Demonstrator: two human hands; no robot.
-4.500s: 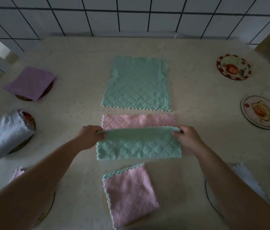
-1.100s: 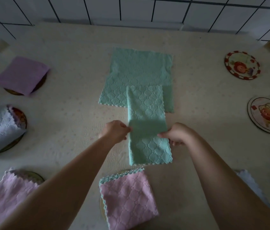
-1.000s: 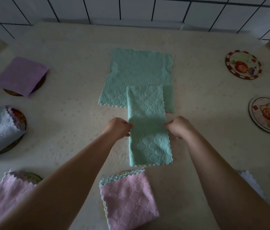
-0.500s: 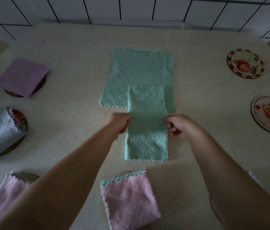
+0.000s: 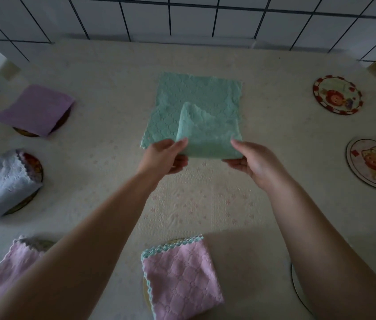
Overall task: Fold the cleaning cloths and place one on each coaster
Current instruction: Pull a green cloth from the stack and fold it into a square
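A folded green cloth (image 5: 207, 137) is lifted off the table at mid-frame. My left hand (image 5: 164, 157) pinches its near left edge and my right hand (image 5: 249, 161) pinches its near right corner. Behind it a second green cloth (image 5: 196, 93) lies spread flat on the table. Two bare picture coasters sit at the right: a red-rimmed coaster (image 5: 337, 95) further back and a pale coaster (image 5: 373, 163) nearer. A folded pink cloth (image 5: 181, 278) covers a coaster at the near centre.
At the left, a purple cloth (image 5: 34, 110), a light blue cloth (image 5: 1, 185) and a pink cloth (image 5: 4, 273) each lie over a coaster. Another coaster rim (image 5: 297, 287) shows under my right forearm. A tiled wall (image 5: 182, 17) stands behind the cream tablecloth (image 5: 104, 93).
The long green strip has been folded in half away from me and raised off the table. Both hands moved forward with it.
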